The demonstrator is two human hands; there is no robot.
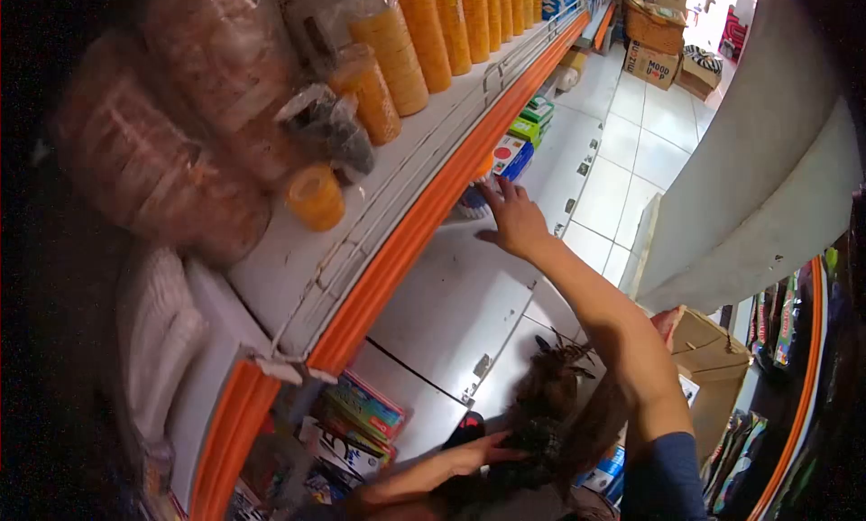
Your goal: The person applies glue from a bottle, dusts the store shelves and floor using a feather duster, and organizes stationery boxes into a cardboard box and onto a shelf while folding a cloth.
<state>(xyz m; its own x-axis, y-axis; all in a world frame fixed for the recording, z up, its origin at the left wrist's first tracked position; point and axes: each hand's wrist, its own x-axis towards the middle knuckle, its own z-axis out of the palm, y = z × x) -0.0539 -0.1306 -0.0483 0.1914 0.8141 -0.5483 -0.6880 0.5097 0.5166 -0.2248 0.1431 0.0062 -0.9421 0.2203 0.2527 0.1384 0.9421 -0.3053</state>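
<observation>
My right hand [519,221] reaches to the lower shelf board, under the edge of the upper shelf, thumb and fingers apart. Its fingertips are close to a small white-and-blue item [473,202], partly hidden by the orange shelf edge; I cannot tell whether they touch. Low in the view, my left hand [487,452] is closed at a dark brown, bushy feather duster [548,390]. Some of its fingers are hidden among the feathers. Beyond my right hand, blue-and-white boxes [512,156] and green boxes [532,119] stand on the lower board.
Stacked orange rolls of tape [422,34] and plastic-wrapped brown packs [171,151] fill the upper shelf, edged by a wire rail and orange strip [424,214]. An open cardboard box [708,345] is beside my right arm. More cartons [651,63] stand on the tiled floor.
</observation>
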